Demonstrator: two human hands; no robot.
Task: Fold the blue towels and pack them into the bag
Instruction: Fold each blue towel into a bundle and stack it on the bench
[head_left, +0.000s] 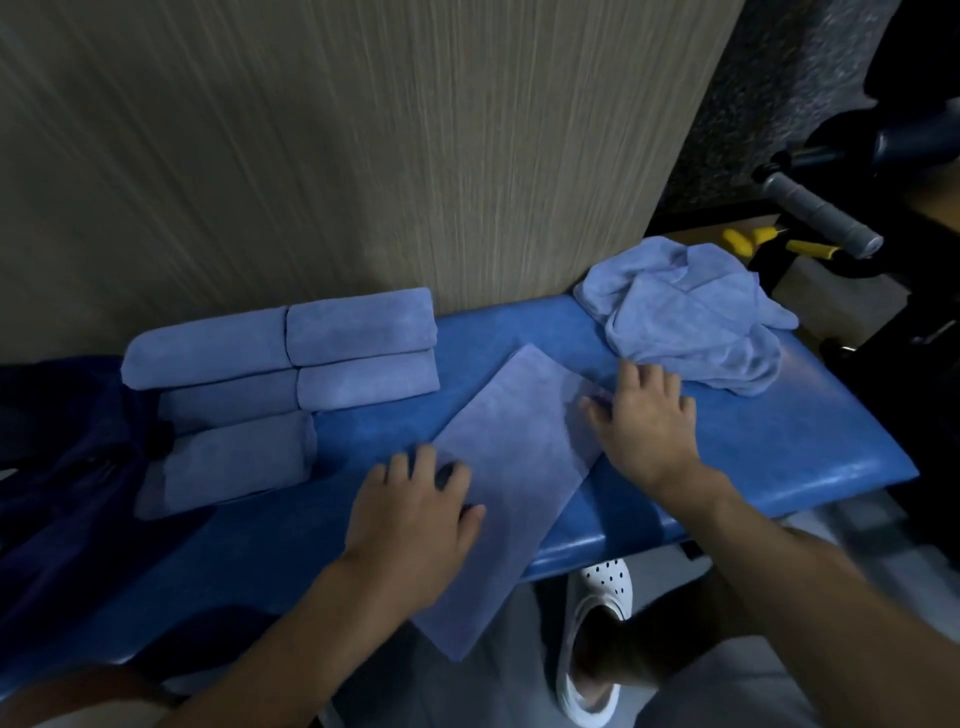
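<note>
**A:** What lies nearest you?

**B:** My white perforated clog (597, 618), down on the floor below the near edge of the blue padded desk (779, 441).

**A:** And your hands?

**B:** Both lie flat, fingers spread, gripping nothing. My left hand (415, 514) presses the left side of a flat, thin blue towel (519, 467). It lies slantwise on the desk, its near corner hanging over the edge. My right hand (644, 421) presses its far right side.

**A:** The other towels?

**B:** Five folded blue towels (280, 374) lie in touching rows to the left, beside a dark blue bag (62, 467). A crumpled heap of blue towels (691, 322) sits at the far right corner, just beyond my right hand.

**A:** Behind that?

**B:** A wood-grain wall panel (363, 156), and a grey rubber handle (821, 213) off to the right.
</note>
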